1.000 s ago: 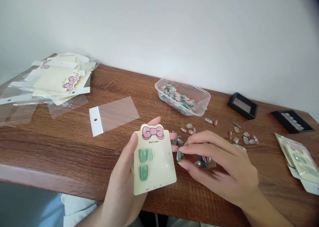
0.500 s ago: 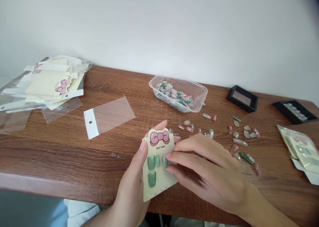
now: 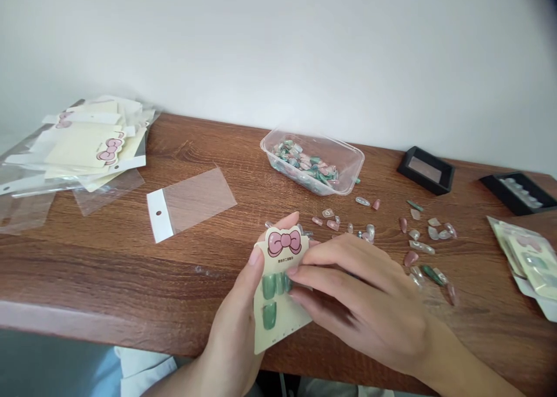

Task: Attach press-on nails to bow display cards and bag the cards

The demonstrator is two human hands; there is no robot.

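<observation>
My left hand (image 3: 237,321) grips a cream card (image 3: 278,321) with a pink bow printed at its top, held over the table's front edge. Green press-on nails (image 3: 270,285) are stuck on the card. My right hand (image 3: 369,304) lies over the card's right side, thumb and forefinger pinched on a small green nail (image 3: 288,281) pressed against the card beside the others. Loose nails (image 3: 418,240) in pink, green and clear lie scattered on the wooden table (image 3: 130,269) just beyond my right hand.
A clear plastic tub (image 3: 313,163) of nails stands behind the hands. An empty clear sleeve (image 3: 191,202) lies to the left, with a pile of cards and sleeves (image 3: 82,147) at far left. Two black trays (image 3: 425,169) sit at back right, packed cards (image 3: 528,263) at right.
My right hand carried a green nail from the table to the card and now presses it beside the other nails. The card shifted slightly right and down.
</observation>
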